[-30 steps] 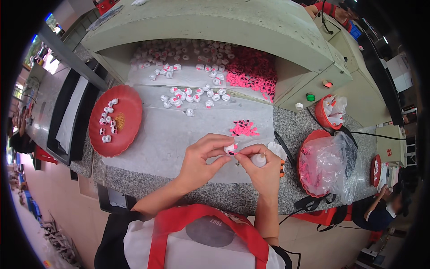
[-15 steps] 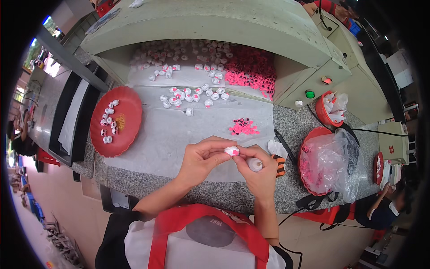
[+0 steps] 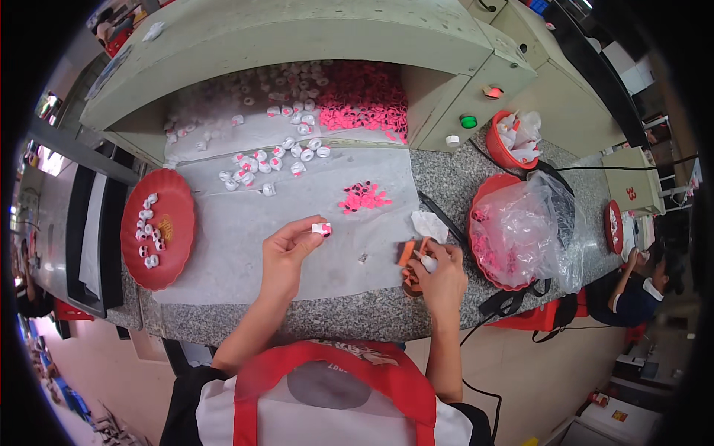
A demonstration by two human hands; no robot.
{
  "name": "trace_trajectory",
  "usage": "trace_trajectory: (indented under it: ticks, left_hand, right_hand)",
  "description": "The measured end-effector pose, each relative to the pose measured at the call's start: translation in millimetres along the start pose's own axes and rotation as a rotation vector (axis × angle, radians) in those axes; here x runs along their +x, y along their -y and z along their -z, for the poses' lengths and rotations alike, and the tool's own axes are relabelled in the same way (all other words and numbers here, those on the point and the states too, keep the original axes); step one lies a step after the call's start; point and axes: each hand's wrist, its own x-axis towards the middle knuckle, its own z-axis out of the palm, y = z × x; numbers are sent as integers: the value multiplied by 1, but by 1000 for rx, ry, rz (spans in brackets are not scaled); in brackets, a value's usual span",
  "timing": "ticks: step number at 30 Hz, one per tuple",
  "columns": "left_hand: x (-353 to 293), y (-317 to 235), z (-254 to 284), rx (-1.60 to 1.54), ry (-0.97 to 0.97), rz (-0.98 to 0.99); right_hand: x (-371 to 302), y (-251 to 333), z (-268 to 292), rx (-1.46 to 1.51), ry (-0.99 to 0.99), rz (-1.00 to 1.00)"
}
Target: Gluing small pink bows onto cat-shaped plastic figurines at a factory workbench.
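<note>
My left hand (image 3: 282, 253) pinches a small white piece with a pink patch (image 3: 321, 229) between thumb and fingertips, above the white sheet (image 3: 245, 267). On the right, my right hand (image 3: 445, 279) is closed on a small whitish bottle (image 3: 429, 263), at an orange and dark holder (image 3: 407, 254). The fingers partly cover the bottle and the holder. Loose pink and black bits (image 3: 364, 197) lie on the sheet beyond my hands. Farther back and to the left is a group of similar white pieces (image 3: 256, 163), some with pink on them.
A red scalloped plate (image 3: 177, 256) with several white pieces stands at left. Behind is a pale cabinet (image 3: 282, 41) over piles of white pieces and pink bits. At right are crumpled paper (image 3: 430, 225), a bag-covered red dish (image 3: 476, 245) and a red bowl (image 3: 497, 149).
My hands have come apart. The left keeps the white piece; the right has carried the bottle away from it to the orange holder. The whole view has shifted.
</note>
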Motion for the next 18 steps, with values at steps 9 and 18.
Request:
trace_trajectory:
  ticks: [9,18]
  left_hand:
    - [-31,48,-2,187,-2,118]
    - [-28,20,10,36,-159,68]
  right_hand:
    - [-4,-1,41,187,-81,-56]
    - [-2,17,-17,230,-71,174]
